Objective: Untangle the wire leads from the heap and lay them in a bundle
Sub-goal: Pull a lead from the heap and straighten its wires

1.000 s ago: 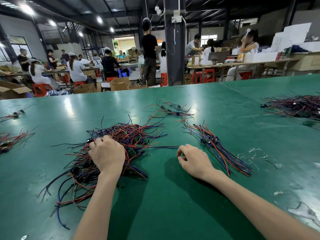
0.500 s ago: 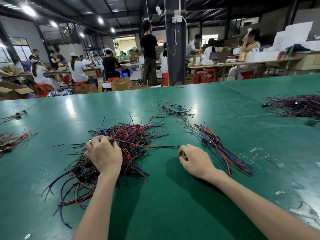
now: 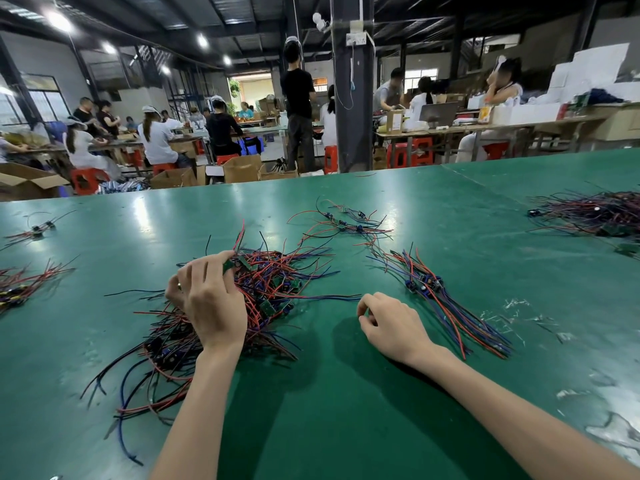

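Pinching a small green board between thumb and fingertips, the left hand sits on top of the heap, its other fingers curled down among the wires. The board is raised just above the heap's far-left edge, and a red lead stands up just beyond it.

The heap is a tangle of red, blue and black leads with more green boards mixed in. It lies on the green table, and loose ends trail from it back toward the person, under the left forearm.

The right hand rests on the table to the right of the heap, apart from it. Its fingers are loosely curled, and nothing shows in its grasp (whether the fingertips touch a wire I cannot tell). One thin blue lead runs from the heap toward it.

The bundle lies further right of the heap, just past the right hand. Its leads are roughly parallel, with their dark parts grouped at the far end.

A few loose leads are scattered beyond the heap. A second tangle lies far to its right, and a small lot lies well to its left.
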{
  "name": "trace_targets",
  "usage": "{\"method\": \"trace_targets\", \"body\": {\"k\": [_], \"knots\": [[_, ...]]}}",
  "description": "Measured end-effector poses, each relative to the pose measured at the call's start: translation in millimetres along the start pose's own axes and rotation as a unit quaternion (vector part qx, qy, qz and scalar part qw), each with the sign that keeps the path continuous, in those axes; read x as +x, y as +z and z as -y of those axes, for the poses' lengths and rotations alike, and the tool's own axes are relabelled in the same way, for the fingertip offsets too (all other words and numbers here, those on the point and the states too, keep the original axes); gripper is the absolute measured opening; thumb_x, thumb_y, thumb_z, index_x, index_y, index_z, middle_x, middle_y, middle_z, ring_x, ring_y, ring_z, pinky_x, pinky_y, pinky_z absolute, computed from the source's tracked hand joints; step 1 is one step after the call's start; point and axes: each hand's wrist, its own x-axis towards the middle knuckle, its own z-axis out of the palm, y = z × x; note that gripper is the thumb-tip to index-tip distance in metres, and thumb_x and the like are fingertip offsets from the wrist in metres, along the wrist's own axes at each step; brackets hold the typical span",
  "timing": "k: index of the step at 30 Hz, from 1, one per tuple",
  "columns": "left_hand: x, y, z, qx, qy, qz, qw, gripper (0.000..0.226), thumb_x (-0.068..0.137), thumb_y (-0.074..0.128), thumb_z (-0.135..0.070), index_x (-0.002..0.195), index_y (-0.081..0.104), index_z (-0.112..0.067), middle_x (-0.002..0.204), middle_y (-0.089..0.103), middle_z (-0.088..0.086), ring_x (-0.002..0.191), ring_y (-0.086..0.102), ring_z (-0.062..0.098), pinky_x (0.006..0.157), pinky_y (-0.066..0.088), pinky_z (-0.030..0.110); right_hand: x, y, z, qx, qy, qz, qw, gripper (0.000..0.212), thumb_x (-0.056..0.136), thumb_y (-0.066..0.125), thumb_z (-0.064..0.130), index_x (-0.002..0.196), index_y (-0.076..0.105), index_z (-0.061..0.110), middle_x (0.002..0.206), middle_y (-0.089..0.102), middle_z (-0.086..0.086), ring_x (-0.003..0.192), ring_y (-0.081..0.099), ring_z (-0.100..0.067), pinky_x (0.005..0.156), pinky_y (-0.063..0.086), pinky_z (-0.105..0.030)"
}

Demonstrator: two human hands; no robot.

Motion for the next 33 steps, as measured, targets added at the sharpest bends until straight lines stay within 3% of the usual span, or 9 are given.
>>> {"method": "trace_targets", "body": {"k": [5,9,15,17,19,21,24,26,33], "knots": [[3,0,-4,-0.093,-0.035,0.043,0.994,0.023,0.093,0.058,-0.011,0.113,0.062,0.000,0.102,0.064,0.021,0.086,0.061,0.037,0.083,0.049,0.051,1,0,1,0.004,-0.003,-0.003,1.000,0.009,0.089,0.048,0.024,0.093,0.056,0.022,0.091,0.057,0.004,0.084,0.056,-0.024,0.068,0.038,-0.031],[3,0,-4,-0.075,-0.051,0.057,0.994,0.027,0.090,0.059,-0.005,0.117,0.060,0.001,0.106,0.063,0.023,0.087,0.062,0.039,0.082,0.051,0.054,1,-1,2,0.000,0.001,-0.004,1.000,0.010,0.089,0.048,0.025,0.094,0.056,0.022,0.091,0.057,0.004,0.085,0.056,-0.024,0.068,0.038,-0.032],[7,0,-9,-0.139,0.079,-0.073,0.984,0.017,0.092,0.057,-0.003,0.108,0.062,0.000,0.100,0.061,0.020,0.092,0.058,0.027,0.080,0.054,0.045,0,-3,3,0.003,-0.001,0.001,1.000,0.009,0.090,0.049,0.024,0.094,0.056,0.022,0.090,0.055,0.005,0.084,0.055,-0.022,0.068,0.037,-0.031],[4,1,-17,-0.165,0.133,-0.083,0.974,0.017,0.093,0.057,-0.003,0.109,0.058,-0.005,0.099,0.060,0.022,0.095,0.055,0.024,0.083,0.053,0.036,0,-4,4,0.022,-0.001,-0.001,1.000,0.007,0.089,0.051,0.023,0.092,0.057,0.023,0.084,0.054,0.008,0.080,0.054,-0.019,0.067,0.038,-0.030],[-5,3,-30,-0.191,0.171,-0.051,0.965,0.021,0.091,0.057,-0.002,0.111,0.061,-0.006,0.100,0.059,0.021,0.094,0.054,0.023,0.084,0.051,0.029,2,-5,8,0.133,0.012,-0.001,0.991,0.005,0.087,0.058,0.020,0.086,0.062,0.021,0.075,0.054,0.010,0.070,0.051,-0.013,0.065,0.040,-0.028],[-18,5,-42,-0.206,0.211,0.009,0.956,0.023,0.089,0.059,0.001,0.111,0.068,-0.002,0.102,0.060,0.017,0.094,0.057,0.024,0.085,0.051,0.029,4,-9,14,0.331,0.049,0.025,0.942,0.008,0.088,0.062,0.016,0.082,0.067,0.015,0.068,0.057,0.007,0.055,0.047,-0.009,0.055,0.040,-0.023],[-41,6,-60,-0.212,0.263,0.119,0.934,0.028,0.085,0.057,0.003,0.108,0.071,-0.005,0.104,0.062,0.014,0.096,0.059,0.026,0.082,0.052,0.032,5,-16,24,0.556,0.124,0.074,0.819,0.020,0.094,0.055,0.019,0.082,0.070,0.013,0.066,0.062,0.001,0.043,0.044,-0.010,0.042,0.033,-0.018],[-51,7,-70,-0.218,0.280,0.181,0.917,0.035,0.078,0.061,0.009,0.108,0.072,-0.007,0.103,0.063,0.013,0.095,0.060,0.027,0.078,0.053,0.035,5,-18,27,0.619,0.150,0.075,0.767,0.021,0.095,0.052,0.013,0.083,0.068,0.010,0.068,0.064,-0.003,0.043,0.048,-0.010,0.042,0.037,-0.018],[-60,2,-74,-0.253,0.219,0.249,0.909,0.048,0.079,0.063,0.007,0.123,0.060,-0.014,0.099,0.066,0.002,0.091,0.058,0.015,0.082,0.048,0.027,8,-27,28,0.700,0.193,0.086,0.683,0.036,0.084,0.035,-0.015,0.082,0.067,0.001,0.071,0.069,-0.012,0.056,0.065,-0.013,0.054,0.056,-0.025]]}}
